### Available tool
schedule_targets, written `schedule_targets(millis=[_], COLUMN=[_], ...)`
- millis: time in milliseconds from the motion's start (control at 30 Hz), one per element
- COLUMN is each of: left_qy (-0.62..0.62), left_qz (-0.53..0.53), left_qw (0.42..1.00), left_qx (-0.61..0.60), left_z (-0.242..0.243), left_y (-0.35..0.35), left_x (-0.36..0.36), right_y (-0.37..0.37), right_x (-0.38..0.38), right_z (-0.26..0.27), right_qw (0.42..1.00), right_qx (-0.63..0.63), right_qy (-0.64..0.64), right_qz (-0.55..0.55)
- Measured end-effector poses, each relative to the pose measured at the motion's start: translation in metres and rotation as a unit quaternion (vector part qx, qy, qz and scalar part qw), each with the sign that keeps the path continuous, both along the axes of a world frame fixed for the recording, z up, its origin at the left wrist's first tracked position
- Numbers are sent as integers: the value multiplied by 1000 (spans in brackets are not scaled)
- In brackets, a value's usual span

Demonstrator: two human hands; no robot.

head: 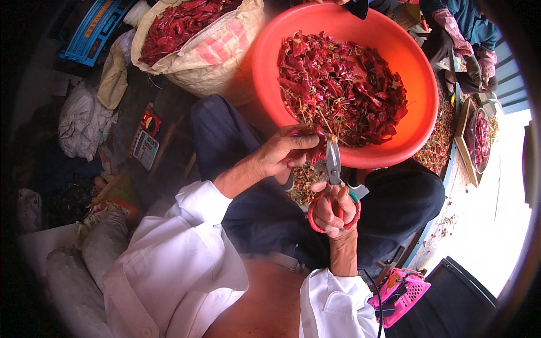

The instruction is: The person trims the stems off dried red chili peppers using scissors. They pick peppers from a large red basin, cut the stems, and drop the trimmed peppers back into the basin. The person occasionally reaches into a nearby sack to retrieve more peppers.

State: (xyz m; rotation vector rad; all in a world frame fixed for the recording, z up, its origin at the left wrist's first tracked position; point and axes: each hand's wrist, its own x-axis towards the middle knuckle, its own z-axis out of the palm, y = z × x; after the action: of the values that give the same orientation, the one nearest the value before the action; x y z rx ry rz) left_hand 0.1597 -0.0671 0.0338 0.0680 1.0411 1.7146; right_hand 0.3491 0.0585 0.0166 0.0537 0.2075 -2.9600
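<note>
Dried red chili peppers [316, 153] are pinched in my left hand [282, 148] at the near rim of a large red plastic basin [416, 122]. My right hand [336, 209] grips scissors [333, 162] by handles wrapped in red and green. The blades point away from me, beside the chilies, with a small orange stem end at their tips. Inside the basin lie cut red chili pieces [338, 93] mixed with pale stems and seeds. Chili scraps [306, 181] cover the ground between my legs, under the basin's near edge.
A woven sack [215, 55] full of red chilies stands left of the basin. A calculator [146, 150] lies at the left, a pink plastic basket [399, 293] at lower right. Another person's gloved hands [477, 69] are at upper right, near a round container [481, 139] of chilies.
</note>
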Motion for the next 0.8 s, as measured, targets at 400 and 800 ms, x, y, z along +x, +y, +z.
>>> schedule_targets(millis=[400, 800], left_qy=[163, 480], left_qz=[24, -17], left_qw=[986, 860], left_qx=[-20, -172], left_z=[6, 28], left_y=[-16, -18], left_x=[-2, 0], right_y=[11, -12], right_x=[1, 26], right_z=[1, 16], right_qw=[979, 691], right_qx=[-134, 672], right_qy=[104, -251], right_qz=[-108, -91])
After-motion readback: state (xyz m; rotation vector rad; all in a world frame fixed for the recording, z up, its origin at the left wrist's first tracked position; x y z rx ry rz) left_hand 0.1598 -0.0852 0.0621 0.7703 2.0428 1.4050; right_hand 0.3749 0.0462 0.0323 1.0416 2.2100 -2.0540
